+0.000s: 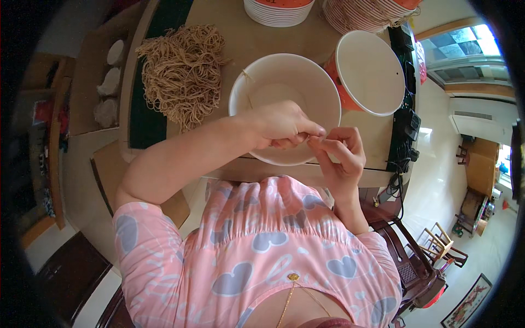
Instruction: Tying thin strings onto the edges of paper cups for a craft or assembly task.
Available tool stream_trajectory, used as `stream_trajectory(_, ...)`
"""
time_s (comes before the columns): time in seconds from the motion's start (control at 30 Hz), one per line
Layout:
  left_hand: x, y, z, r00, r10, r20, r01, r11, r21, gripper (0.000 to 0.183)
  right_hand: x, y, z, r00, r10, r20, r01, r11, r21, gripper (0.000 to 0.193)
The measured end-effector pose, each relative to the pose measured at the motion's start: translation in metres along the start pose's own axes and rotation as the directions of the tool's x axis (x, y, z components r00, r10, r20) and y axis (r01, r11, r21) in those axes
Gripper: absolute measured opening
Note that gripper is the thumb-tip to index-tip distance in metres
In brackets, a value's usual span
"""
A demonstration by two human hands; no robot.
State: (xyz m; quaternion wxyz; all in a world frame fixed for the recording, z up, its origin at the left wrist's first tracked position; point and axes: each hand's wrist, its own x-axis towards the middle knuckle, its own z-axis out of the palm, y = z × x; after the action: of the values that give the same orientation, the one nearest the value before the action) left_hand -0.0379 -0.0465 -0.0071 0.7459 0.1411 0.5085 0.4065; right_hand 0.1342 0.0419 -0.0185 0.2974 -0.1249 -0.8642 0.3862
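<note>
My left hand point(284, 126) reaches across a round white paper tub point(311, 82), its fingers closed in a pinch. My right hand point(343, 156), also pinching, meets it above the tub's near right rim. Whatever lies between the fingertips is too small to make out. A thin tan strand point(247, 76) hangs over the tub's left rim and runs down inside, passing out of sight behind my left hand. To the left, a big tangled heap of tan cords point(183, 74) lies on the table.
An orange tub with a white inside point(372, 71) leans tilted beside the white one. At the far edge stand stacked tubs point(279, 13) and another stack with cords over it point(363, 16). Black devices and cables point(406, 123) line the table's right edge. A cardboard box point(98, 82) is at left.
</note>
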Motion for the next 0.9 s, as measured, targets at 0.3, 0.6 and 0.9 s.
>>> stream_trajectory(0.3,0.002,-0.002,-0.001,0.998,0.062,0.013,-0.062,0.997,-0.042,0.016,-0.002,0.003,-0.002,0.999,-0.039,-0.016,0.040,0.998,0.045,0.022)
stream_trajectory(0.6,-0.014,-0.006,0.013,0.929,0.352,-0.110,-0.353,0.936,0.011,0.011,-0.003,0.002,0.000,0.994,0.075,-0.083,-0.050,0.962,0.270,0.017)
stream_trajectory(0.9,-0.017,-0.020,0.017,0.858,0.493,-0.141,-0.512,0.843,-0.167,0.009,-0.005,0.008,0.011,0.958,0.285,-0.001,-0.222,0.747,0.626,0.021)
